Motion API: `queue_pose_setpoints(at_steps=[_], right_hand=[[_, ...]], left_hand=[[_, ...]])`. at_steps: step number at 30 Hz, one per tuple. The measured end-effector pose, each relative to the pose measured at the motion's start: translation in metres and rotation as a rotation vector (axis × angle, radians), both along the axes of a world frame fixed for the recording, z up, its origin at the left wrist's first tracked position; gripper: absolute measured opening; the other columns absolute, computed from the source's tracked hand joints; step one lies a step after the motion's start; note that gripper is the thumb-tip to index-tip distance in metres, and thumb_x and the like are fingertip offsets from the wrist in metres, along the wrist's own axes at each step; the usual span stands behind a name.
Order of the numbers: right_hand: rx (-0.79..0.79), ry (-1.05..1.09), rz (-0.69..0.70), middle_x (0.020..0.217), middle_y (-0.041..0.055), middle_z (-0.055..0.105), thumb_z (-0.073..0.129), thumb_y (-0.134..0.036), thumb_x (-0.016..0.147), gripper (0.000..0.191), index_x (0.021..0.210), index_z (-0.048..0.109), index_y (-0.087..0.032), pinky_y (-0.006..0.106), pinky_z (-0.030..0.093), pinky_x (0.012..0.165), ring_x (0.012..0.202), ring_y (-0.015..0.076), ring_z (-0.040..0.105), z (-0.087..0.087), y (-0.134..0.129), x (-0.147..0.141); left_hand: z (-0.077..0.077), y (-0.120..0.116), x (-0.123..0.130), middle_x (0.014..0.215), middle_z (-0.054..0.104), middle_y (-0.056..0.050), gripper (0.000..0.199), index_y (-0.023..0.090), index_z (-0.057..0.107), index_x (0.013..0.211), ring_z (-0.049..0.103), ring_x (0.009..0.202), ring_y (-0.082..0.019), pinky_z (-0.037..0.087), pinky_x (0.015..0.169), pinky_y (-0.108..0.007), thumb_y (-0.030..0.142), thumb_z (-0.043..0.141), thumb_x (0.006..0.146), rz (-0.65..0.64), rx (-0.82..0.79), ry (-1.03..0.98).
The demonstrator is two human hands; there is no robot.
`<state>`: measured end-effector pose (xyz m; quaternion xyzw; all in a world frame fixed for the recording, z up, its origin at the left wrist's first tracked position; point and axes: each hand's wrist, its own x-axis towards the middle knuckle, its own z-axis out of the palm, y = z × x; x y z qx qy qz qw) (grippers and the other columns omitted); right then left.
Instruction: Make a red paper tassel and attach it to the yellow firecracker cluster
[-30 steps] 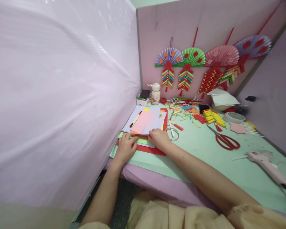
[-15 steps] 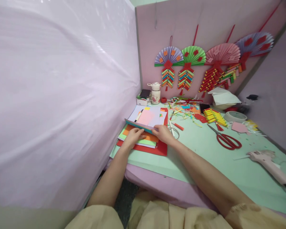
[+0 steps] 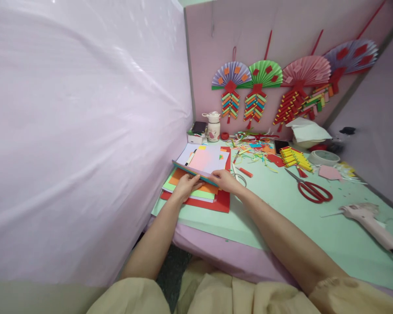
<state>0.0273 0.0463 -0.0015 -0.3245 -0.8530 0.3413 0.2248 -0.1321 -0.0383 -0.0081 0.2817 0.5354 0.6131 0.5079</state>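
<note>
At the left end of the green table (image 3: 281,226), against the partition, the upper part of a stack of coloured paper sheets (image 3: 205,160) is held tilted up by the right hand (image 3: 225,180), pinched at its near edge. The left hand (image 3: 186,187) is laid flat, fingers spread, on the orange sheet (image 3: 196,184) uncovered beneath. The sheets are judged light, limp and slippery, so they are best gripped at the edge with the bundle squeezed together.

Table: green top (image 3: 281,218), pink front edge.
On it: paper stack (image 3: 196,192), red scissors (image 3: 309,189), glue gun (image 3: 370,220), paper scraps (image 3: 253,150).
</note>
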Motion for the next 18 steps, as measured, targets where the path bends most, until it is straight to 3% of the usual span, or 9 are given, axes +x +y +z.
queue_pose_setpoints(at_steps=[7, 14, 18], right_hand=[[-0.044, 0.014, -0.018, 0.054, -0.0041, 0.037, 0.044, -0.043, 0.080, 0.034, 0.058, 0.045, -0.018, 0.025, 0.022, 0.053, 0.057, 0.0102, 0.033, 0.003, -0.004, 0.002], [-0.060, 0.031, -0.058, 0.055, -0.0046, 0.036, 0.044, -0.043, 0.079, 0.032, 0.058, 0.040, -0.019, 0.024, 0.024, 0.053, 0.057, 0.0099, 0.033, 0.003, -0.005, 0.002], [-0.041, 0.036, -0.100, 0.055, -0.0048, 0.035, 0.043, -0.042, 0.080, 0.031, 0.059, 0.040, -0.019, 0.024, 0.023, 0.053, 0.056, 0.0102, 0.033, -0.005, 0.000, -0.002]], left_hand=[[0.004, -0.005, 0.002, 0.085, 0.068, -0.010, 0.006, 0.010, 0.057, 0.084, 0.069, 0.081, -0.016, 0.052, 0.094, -0.034, 0.012, 0.063, 0.083, 0.011, -0.011, 0.015], [0.004, -0.005, 0.001, 0.082, 0.067, -0.005, 0.012, 0.012, 0.059, 0.083, 0.067, 0.080, -0.015, 0.054, 0.086, -0.029, 0.007, 0.063, 0.073, -0.043, 0.017, 0.063], [-0.006, 0.000, -0.006, 0.074, 0.060, 0.000, 0.022, 0.015, 0.050, 0.087, 0.066, 0.071, -0.015, 0.057, 0.075, -0.031, 0.012, 0.065, 0.071, 0.158, 0.031, 0.187]])
